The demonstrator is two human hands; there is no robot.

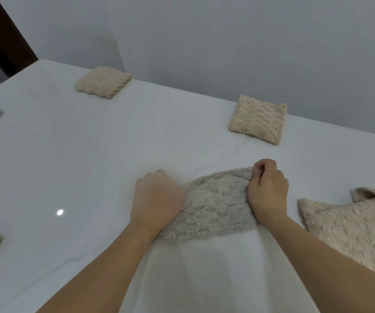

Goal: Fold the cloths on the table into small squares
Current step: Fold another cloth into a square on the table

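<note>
Both hands [157,199] [267,190] grip grey cloth [213,206]; left blurred, no visible writing.

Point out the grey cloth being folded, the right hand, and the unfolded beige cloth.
grey cloth [213,206]: head view, middle of its top.
right hand [267,190]: head view, back of hand.
unfolded beige cloth [349,229]: head view, middle.

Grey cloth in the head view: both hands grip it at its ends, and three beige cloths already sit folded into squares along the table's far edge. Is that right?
Not quite. The head view shows two folded beige squares along the far edge, one far left and one far right, not three. Both the left hand and right hand do grip the grey cloth at its ends.
</note>
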